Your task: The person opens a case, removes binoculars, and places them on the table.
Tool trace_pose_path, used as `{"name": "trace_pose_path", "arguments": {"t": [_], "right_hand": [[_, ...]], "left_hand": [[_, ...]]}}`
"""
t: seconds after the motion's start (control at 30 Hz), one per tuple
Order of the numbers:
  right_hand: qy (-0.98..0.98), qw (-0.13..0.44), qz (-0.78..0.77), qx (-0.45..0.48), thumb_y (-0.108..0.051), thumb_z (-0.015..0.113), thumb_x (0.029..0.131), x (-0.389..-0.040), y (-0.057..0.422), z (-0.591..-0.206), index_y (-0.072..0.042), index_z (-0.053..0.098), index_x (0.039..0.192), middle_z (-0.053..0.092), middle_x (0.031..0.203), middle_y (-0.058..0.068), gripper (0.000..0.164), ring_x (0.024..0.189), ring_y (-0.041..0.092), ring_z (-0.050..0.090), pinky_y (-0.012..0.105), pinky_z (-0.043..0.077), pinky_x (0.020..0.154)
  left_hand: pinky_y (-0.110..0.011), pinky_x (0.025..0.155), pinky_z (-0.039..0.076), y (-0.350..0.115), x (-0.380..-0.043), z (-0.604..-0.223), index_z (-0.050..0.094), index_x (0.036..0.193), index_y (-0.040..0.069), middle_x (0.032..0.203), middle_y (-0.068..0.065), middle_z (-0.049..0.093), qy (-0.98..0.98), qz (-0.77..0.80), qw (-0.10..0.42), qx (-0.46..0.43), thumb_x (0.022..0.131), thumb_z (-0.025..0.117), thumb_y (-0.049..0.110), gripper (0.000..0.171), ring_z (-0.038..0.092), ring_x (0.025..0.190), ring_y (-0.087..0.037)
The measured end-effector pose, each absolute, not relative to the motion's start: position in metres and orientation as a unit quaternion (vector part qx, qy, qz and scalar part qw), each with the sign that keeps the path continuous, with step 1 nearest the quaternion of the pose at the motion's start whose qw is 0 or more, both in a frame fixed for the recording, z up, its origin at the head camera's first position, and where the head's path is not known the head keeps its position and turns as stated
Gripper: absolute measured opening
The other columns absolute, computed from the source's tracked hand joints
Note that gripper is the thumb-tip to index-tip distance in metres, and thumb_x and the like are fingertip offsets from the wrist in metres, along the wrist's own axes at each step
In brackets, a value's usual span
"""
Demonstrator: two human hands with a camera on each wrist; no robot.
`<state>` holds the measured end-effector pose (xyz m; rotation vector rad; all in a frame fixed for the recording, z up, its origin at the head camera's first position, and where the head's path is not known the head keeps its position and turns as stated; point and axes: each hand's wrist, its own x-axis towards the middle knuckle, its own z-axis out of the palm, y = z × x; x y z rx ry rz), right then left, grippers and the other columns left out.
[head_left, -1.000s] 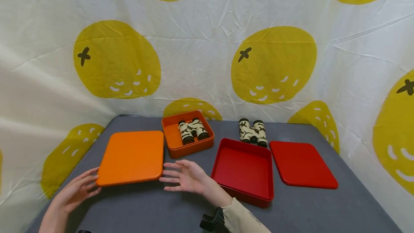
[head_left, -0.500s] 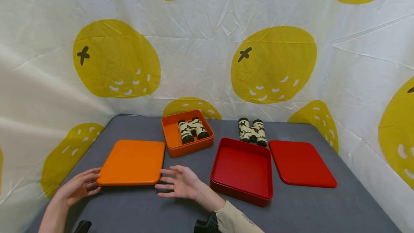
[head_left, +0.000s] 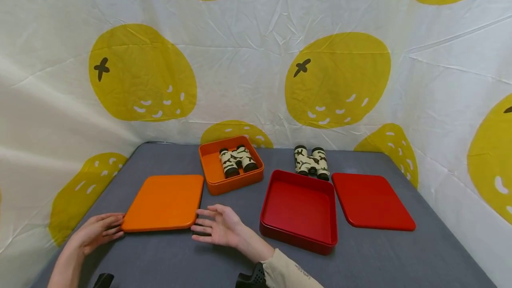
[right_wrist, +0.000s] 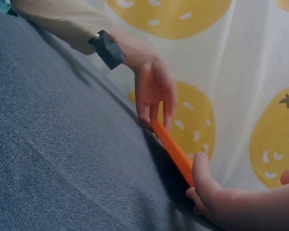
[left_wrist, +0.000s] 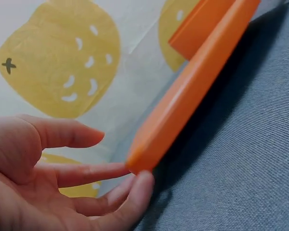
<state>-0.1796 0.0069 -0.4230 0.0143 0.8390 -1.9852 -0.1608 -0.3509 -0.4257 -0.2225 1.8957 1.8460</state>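
Note:
An orange square lid lies flat and low over the table, between my two hands. My left hand has its fingertips at the lid's near left corner; in the left wrist view the index fingertip meets that orange corner, thumb apart from it. My right hand stands with spread, nearly straight fingers at the lid's near right edge. Behind the lid is an orange box, holding camouflage binoculars. The right wrist view catches both hands at either end of the lid's edge.
To the right stands an uncovered red box, with a red lid beside it. Another pair of camouflage binoculars sits behind the red box. A white curtain with yellow fruit prints hangs around the grey table.
The orange lid has come down from a raised, tilted position to lie low and flat. My right hand has shifted slightly left and down, while the left hand stays at its corner.

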Motion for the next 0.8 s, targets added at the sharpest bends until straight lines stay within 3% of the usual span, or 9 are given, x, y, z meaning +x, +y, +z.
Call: {"name": "trace_pose_path", "arguments": {"t": [0.17, 0.33, 0.5, 0.6, 0.7, 0.8], "right_hand": [[0.341, 0.47, -0.814, 0.02, -0.028, 0.038, 0.09, -0.18, 0.004, -0.423, 0.0, 0.018, 0.141, 0.002, 0.147, 0.026, 0.061, 0.135, 0.038, 0.014, 0.048, 0.022, 0.108], [0.339, 0.458, -0.821, 0.034, -0.027, 0.038, 0.09, -0.183, 0.003, -0.424, 0.0, 0.018, 0.141, 0.003, 0.147, 0.026, 0.061, 0.136, 0.038, 0.014, 0.049, 0.025, 0.107], [0.337, 0.453, -0.825, 0.037, -0.027, 0.037, 0.091, -0.186, 0.002, -0.426, 0.0, 0.017, 0.141, 0.003, 0.147, 0.025, 0.061, 0.136, 0.037, 0.013, 0.049, 0.025, 0.107], [0.333, 0.453, -0.826, 0.039, -0.027, 0.036, 0.091, -0.186, 0.0, -0.428, 0.0, 0.016, 0.142, 0.003, 0.147, 0.025, 0.06, 0.137, 0.036, 0.012, 0.05, 0.025, 0.107], [0.33, 0.452, -0.828, 0.041, -0.026, 0.034, 0.092, -0.186, -0.001, -0.429, -0.001, 0.016, 0.142, 0.003, 0.148, 0.024, 0.059, 0.137, 0.036, 0.011, 0.051, 0.024, 0.106], [0.33, 0.45, -0.829, 0.04, -0.026, 0.034, 0.092, -0.185, -0.002, -0.43, -0.001, 0.017, 0.142, 0.003, 0.148, 0.024, 0.058, 0.137, 0.036, 0.011, 0.052, 0.024, 0.106]], "left_hand": [[-0.037, 0.083, 0.05, -0.349, -0.163, -0.424, 0.011, 0.133, -0.02, 0.092, 0.007, 0.06, 0.7, 0.667, 0.225, -0.121, 0.093, 0.045, 0.029, 0.072, 0.061, 0.084, -0.006], [-0.039, 0.085, 0.049, -0.347, -0.167, -0.423, 0.003, 0.136, -0.016, 0.093, 0.005, 0.06, 0.689, 0.677, 0.218, -0.138, 0.096, 0.034, 0.028, 0.068, 0.061, 0.085, -0.009], [-0.039, 0.083, 0.05, -0.343, -0.169, -0.422, 0.015, 0.136, -0.013, 0.088, 0.005, 0.06, 0.675, 0.693, 0.2, -0.158, 0.096, 0.03, 0.026, 0.058, 0.062, 0.083, -0.014], [-0.039, 0.081, 0.051, -0.342, -0.17, -0.421, 0.037, 0.13, -0.006, 0.084, 0.006, 0.061, 0.666, 0.7, 0.189, -0.175, 0.096, 0.029, 0.026, 0.047, 0.062, 0.081, -0.015], [-0.04, 0.08, 0.051, -0.341, -0.168, -0.42, 0.06, 0.107, 0.009, 0.081, 0.007, 0.061, 0.652, 0.711, 0.184, -0.19, 0.095, 0.029, 0.026, 0.037, 0.062, 0.079, -0.014], [-0.041, 0.079, 0.051, -0.339, -0.166, -0.419, 0.065, 0.081, 0.022, 0.078, 0.009, 0.061, 0.637, 0.721, 0.183, -0.202, 0.094, 0.03, 0.026, 0.038, 0.061, 0.078, -0.014]]}}
